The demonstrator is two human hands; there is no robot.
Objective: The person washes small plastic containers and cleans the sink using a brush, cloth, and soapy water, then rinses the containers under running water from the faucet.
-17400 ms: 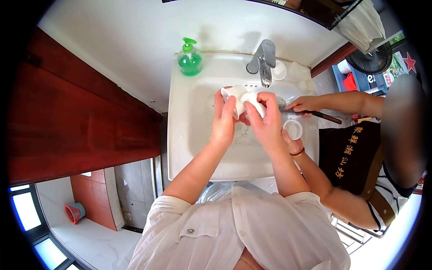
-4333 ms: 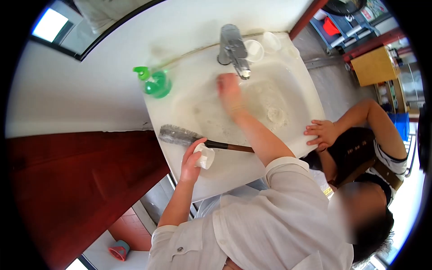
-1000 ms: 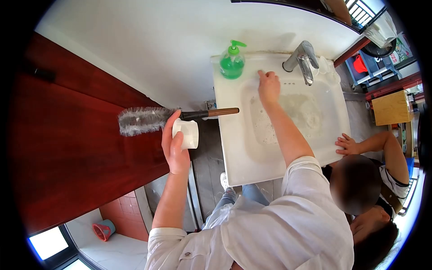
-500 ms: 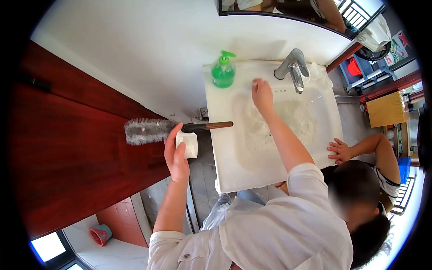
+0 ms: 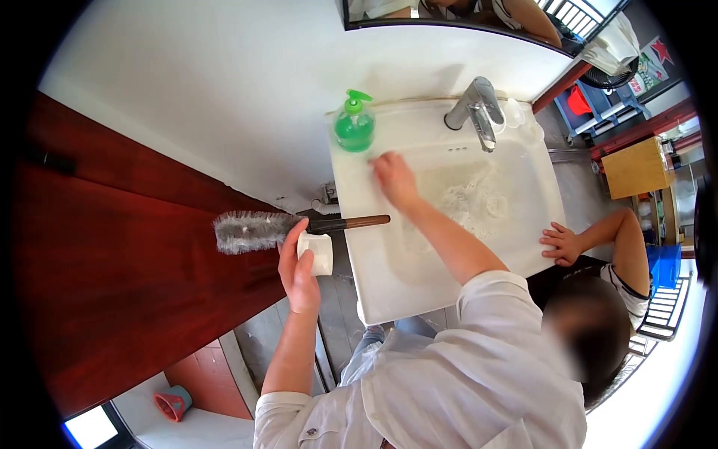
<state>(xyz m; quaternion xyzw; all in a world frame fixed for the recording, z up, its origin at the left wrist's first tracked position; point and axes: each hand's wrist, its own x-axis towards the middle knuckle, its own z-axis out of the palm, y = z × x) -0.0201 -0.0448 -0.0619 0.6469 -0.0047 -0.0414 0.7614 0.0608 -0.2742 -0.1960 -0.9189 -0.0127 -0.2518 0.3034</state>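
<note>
My left hand (image 5: 301, 278) is closed around a small white cup (image 5: 320, 256), held left of the sink. A brush with grey bristles (image 5: 254, 230) lies sideways behind the cup at my left fingertips, apparently in the same grip. Its brown handle (image 5: 366, 221) reaches over the rim of the white sink (image 5: 366, 284). My right hand (image 5: 395, 179) is at the basin's left side, just below a soap pump bottle (image 5: 354, 127) with green liquid. Its fingers are curled and drawn together, slightly blurred, and whatever they may hold is hidden.
A chrome faucet (image 5: 473, 108) stands at the back of the sink, and foamy water (image 5: 475, 198) lies in the basin. Another person's hand (image 5: 562, 244) rests on the right rim. A dark red door (image 5: 149, 269) stands on the left, and a mirror hangs above.
My right hand has moved left across the basin, from near the drain slots to below the soap bottle. My left hand keeps the cup and brush. The other person's head has shifted slightly.
</note>
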